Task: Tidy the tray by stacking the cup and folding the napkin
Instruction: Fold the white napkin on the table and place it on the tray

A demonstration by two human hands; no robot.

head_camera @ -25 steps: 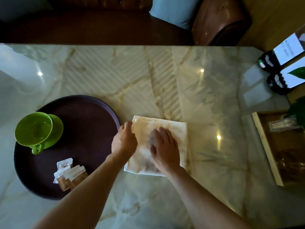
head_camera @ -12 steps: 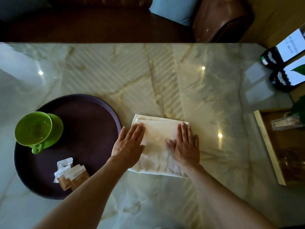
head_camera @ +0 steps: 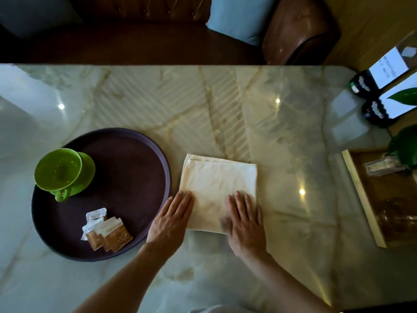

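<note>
A cream napkin (head_camera: 216,184) lies folded into a square on the marble table, just right of the round dark tray (head_camera: 135,172). My left hand (head_camera: 171,220) lies flat with straight fingers on the napkin's near left corner. My right hand (head_camera: 244,222) presses flat on its near right part. On the tray's left side a green cup (head_camera: 58,170) sits on a green saucer (head_camera: 86,175). Several small sachets (head_camera: 106,231) lie on the tray's near part.
A wooden tray (head_camera: 361,199) with glassware stands at the right edge, beside green leaves (head_camera: 404,150). Two dark bottles with white labels (head_camera: 374,91) stand at the back right. A brown sofa with a blue cushion (head_camera: 239,16) is beyond the table's far edge.
Both hands have slid toward me along the napkin, from its middle to its near edge, staying flat. A second ago my left hand was curled at the napkin's left edge.
</note>
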